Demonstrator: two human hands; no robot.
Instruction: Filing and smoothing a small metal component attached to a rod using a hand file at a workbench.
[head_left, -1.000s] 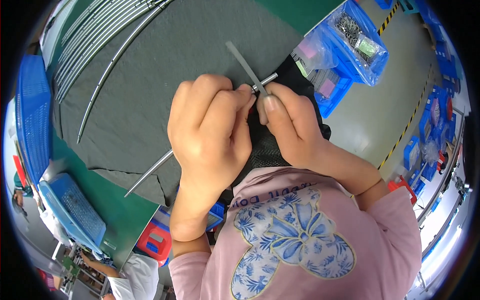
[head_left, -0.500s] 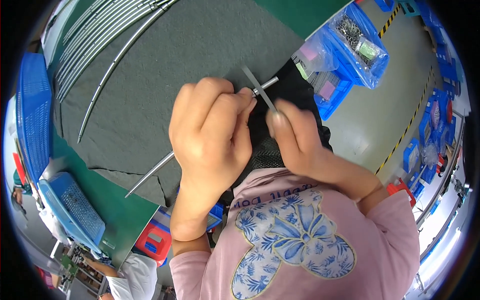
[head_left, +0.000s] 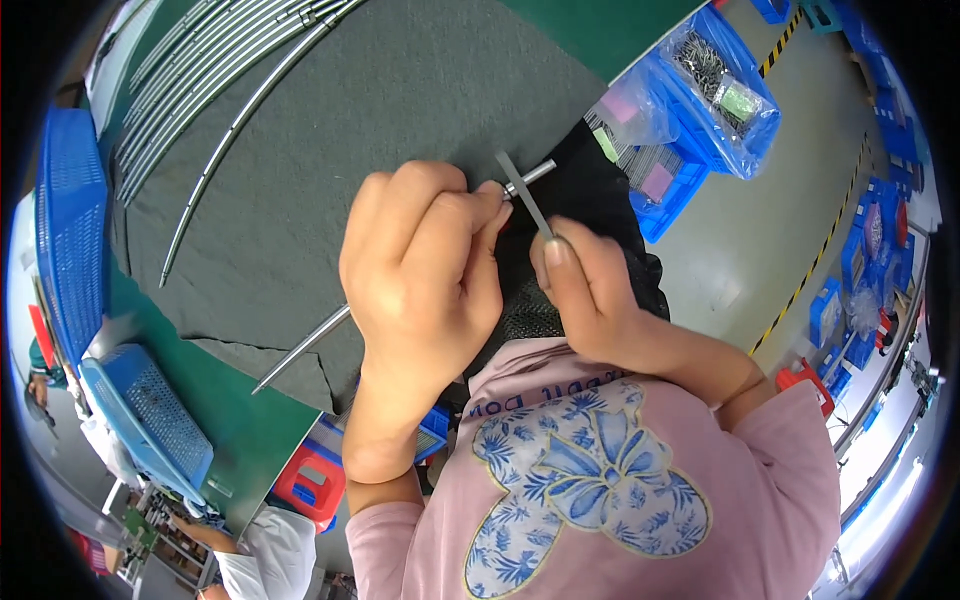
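My left hand (head_left: 420, 260) is closed round a thin metal rod (head_left: 305, 345). The rod runs at a slant, its long end reaching down to the left and its short tip sticking out past my thumb and forefinger. In my right hand (head_left: 590, 285) a narrow flat grey strip, which looks like a file (head_left: 525, 195), is pinched between thumb and fingers. It crosses the rod near a stepped part just beyond my left fingertips. The file's lower end is hidden in my right hand, and the rod's middle is hidden by my left hand.
Several metal rods (head_left: 215, 165) lie on the dark cloth (head_left: 400, 90) at the far left. Blue baskets (head_left: 72, 230) stand along the left edge. Blue bins (head_left: 710, 140) with metal parts are at the right. A red container (head_left: 310, 485) and another person's sleeve (head_left: 270, 560) are lower left.
My right hand has drawn the file slightly down and back toward me, across the rod. My left hand and the rod have stayed nearly in place.
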